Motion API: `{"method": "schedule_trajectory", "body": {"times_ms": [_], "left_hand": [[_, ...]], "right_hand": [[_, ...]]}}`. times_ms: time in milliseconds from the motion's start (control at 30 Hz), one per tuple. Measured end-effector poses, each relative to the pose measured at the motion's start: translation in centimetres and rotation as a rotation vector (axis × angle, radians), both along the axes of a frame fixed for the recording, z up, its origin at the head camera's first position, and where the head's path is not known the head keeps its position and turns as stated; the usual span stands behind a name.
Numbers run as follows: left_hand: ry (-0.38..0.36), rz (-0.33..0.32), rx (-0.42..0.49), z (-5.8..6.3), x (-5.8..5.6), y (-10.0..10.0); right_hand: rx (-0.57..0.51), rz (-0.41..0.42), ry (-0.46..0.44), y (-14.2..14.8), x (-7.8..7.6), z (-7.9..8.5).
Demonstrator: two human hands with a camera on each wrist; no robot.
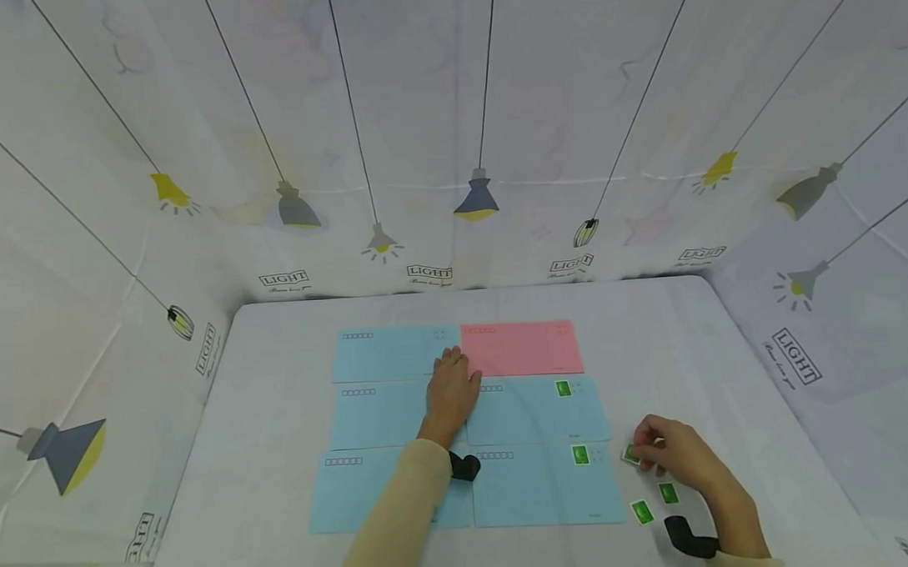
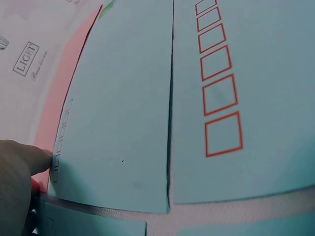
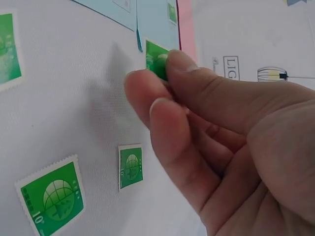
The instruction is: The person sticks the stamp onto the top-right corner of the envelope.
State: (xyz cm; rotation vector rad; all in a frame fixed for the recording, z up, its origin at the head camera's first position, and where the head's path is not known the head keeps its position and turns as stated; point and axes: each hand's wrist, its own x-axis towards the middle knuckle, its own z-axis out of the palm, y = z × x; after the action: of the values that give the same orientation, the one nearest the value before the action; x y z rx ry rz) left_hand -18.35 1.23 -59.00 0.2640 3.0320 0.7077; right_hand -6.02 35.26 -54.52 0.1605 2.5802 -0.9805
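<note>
Walls and table, head view: White cloth walls [image 1: 417,84] with printed lamps stand around a white table [image 1: 228,492].
Envelopes: Five blue envelopes [image 1: 391,415] and one pink envelope [image 1: 524,348] lie in two columns. Two blue ones have green stamps [image 1: 564,388]; the pink one has none.
Black strap: The right strap [image 1: 688,538] is near the loose stamps [image 1: 642,511], so I think a low arm could brush them out of place.
Left hand, left wrist view: The left hand [image 2: 19,182] shows only partly, by the pink edge. The head view shows it lying flat, fingers out, holding nothing. If it pushes sideways, the envelopes could slide, because they seem loose.
Held stamp, right wrist view: The right hand [image 3: 206,118] pinches a green stamp [image 3: 154,55] between thumb and finger. It could bend or drop, since only a bit is gripped.
Where it is: The held stamp pokes out past the fingertips, near the blue envelopes. Three more lie near the hand on the white top.
</note>
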Motion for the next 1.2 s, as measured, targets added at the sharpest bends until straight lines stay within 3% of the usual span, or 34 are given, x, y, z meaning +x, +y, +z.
{"method": "schedule_trajectory", "body": {"times_ms": [233, 700, 900, 1200], "left_hand": [[0.013, 0.002, 0.0, 0.2, 0.1, 0.0], [0.028, -0.005, 0.017, 0.4, 0.2, -0.1], [0.026, -0.006, 0.023, 0.5, 0.2, -0.2], [0.055, -0.004, 0.053, 0.5, 0.3, -0.2]], "right_hand": [[-0.037, -0.059, 0.026, 0.0, -0.5, -0.3], [0.003, 0.045, 0.18, -0.2, -2.4, -0.3], [-0.026, 0.038, 0.229, -0.9, -4.5, -0.4], [-0.104, 0.031, 0.254, -2.0, -9.0, -1.0]]}}
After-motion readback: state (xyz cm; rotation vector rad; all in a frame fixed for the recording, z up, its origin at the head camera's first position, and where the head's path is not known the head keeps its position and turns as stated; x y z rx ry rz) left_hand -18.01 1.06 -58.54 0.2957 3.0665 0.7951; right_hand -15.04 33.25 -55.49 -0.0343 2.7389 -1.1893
